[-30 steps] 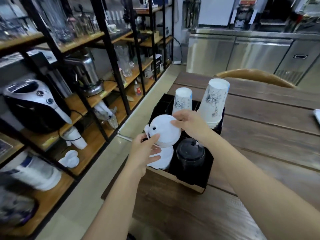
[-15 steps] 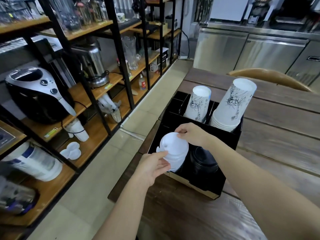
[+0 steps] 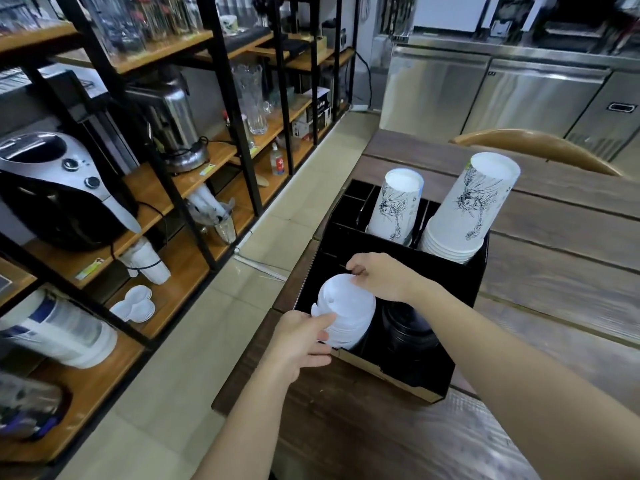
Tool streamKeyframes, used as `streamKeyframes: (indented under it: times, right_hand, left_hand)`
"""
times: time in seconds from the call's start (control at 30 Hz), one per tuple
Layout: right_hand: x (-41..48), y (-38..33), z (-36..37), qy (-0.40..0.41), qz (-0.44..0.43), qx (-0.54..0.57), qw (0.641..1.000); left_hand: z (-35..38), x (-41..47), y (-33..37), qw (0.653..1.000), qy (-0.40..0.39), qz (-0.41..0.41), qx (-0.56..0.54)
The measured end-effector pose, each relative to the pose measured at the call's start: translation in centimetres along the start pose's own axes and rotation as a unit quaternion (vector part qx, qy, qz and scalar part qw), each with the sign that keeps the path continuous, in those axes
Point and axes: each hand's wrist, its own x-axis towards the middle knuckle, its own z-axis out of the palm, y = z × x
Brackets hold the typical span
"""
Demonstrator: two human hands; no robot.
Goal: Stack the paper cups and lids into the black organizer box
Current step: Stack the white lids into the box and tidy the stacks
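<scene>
A: what's seen in the black organizer box (image 3: 464, 292) rn?

B: a white lid stack (image 3: 348, 311) is gripped by the left hand (image 3: 298, 341) and right hand (image 3: 377, 277). Black lids (image 3: 408, 327) are seated just beside; two upside-down cup stacks (image 3: 467, 209) are parked behind.

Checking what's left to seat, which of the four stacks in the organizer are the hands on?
The white lid stack, front left; left hand and right hand both grip it.

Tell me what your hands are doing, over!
Left hand and right hand both on the white lids, half down in the black box. Black lids alongside. Nothing blocking.
</scene>
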Motion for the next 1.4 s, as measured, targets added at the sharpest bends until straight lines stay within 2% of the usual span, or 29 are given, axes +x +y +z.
streamKeyframes:
  times: [0.07,0.13,0.23,0.3,0.43,0.53,0.6,0.7,0.83,0.93,1.0,1.1,1.23,1.4]
  right_hand:
    - [-0.3,-0.3,-0.5,0.036,-0.034,0.008,0.999]
    - [-0.9,-0.6,-1.4,0.085,-0.061,0.028,0.994]
    - [-2.5,-0.4,-3.1,0.197,-0.071,0.090,0.974]
    - [-3.8,0.2,-4.2,0.303,-0.071,0.146,0.939]
    - [-6.2,2.6,-6.3,0.513,-0.064,0.198,0.833]
    - [-7.6,5.0,-7.2,0.574,-0.016,0.215,0.790]
    - [-8.0,6.4,-7.4,0.570,0.032,0.219,0.792]
    - [-7.8,8.0,-7.5,0.500,0.103,0.265,0.818]
    - [-7.4,9.2,-7.2,0.378,0.102,0.275,0.878]
    - [-6.7,9.0,-7.0,0.324,0.075,0.309,0.891]
    - [-6.1,8.8,-6.7,0.313,0.064,0.293,0.901]
    - [-5.5,8.9,-6.7,0.310,0.062,0.288,0.904]
    - [-4.7,9.0,-7.8,0.327,0.014,0.342,0.881]
    - [-4.7,9.1,-8.1,0.316,0.024,0.315,0.895]
  left_hand:
    - [-0.6,0.0,0.3,0.991,0.054,0.043,0.113]
    - [-1.0,0.0,1.3,0.967,0.121,0.107,0.198]
    - [-0.1,-0.4,3.7,0.938,0.153,0.223,0.218]
    - [1.6,-0.6,5.6,0.920,0.144,0.296,0.211]
    - [5.9,-0.9,8.3,0.888,0.116,0.412,0.167]
    - [9.1,-0.6,9.8,0.880,0.065,0.451,0.136]
    - [10.9,-0.1,10.7,0.873,0.028,0.472,0.120]
    - [13.0,1.3,12.1,0.869,-0.055,0.476,0.121]
    - [15.2,3.3,13.8,0.873,-0.160,0.437,0.143]
    - [16.2,3.8,14.3,0.878,-0.201,0.408,0.149]
    - [16.6,3.9,14.2,0.884,-0.229,0.388,0.125]
    - [17.0,4.2,13.8,0.889,-0.238,0.375,0.115]
    - [17.1,4.7,13.4,0.888,-0.234,0.375,0.128]
    - [17.0,4.3,13.1,0.886,-0.202,0.399,0.120]
